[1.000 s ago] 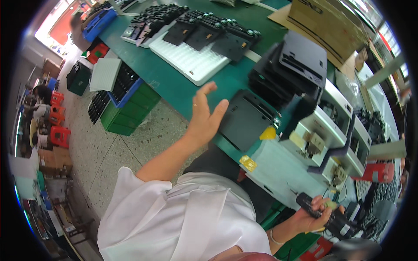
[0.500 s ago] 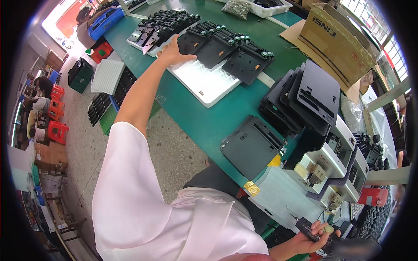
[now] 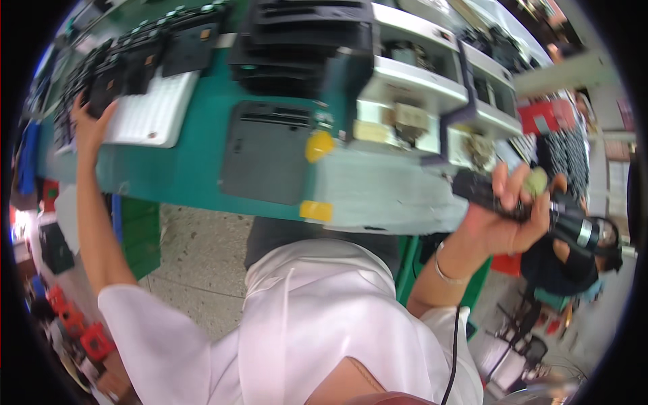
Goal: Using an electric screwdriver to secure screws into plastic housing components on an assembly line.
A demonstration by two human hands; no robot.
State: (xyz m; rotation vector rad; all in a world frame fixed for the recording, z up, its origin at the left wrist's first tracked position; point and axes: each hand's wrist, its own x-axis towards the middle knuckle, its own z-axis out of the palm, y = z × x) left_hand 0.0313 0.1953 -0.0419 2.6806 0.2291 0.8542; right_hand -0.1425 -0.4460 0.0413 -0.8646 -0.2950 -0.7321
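At the far left of the bench, my left hand has its thumb and fingers around the near end of a black plate. That plate lies in a row of similar black plates on a white tray. On the right, my right hand is wrapped around a black electric screwdriver, raised above a pale sheet, its tip pointing left. A small pale-green lump sits by those fingers. In front of me a flat dark-grey panel rests on the green bench; neither hand touches it.
A stack of black panels stands behind the grey panel. To its right are white-and-grey fixtures with metal blocks. Yellow tape marks the pale sheet. A red box is at the right; a green crate stands below the bench.
My view has swung to the right. My left hand has gone from spread beside the plates to closing around one; my right hand has lifted the screwdriver higher.
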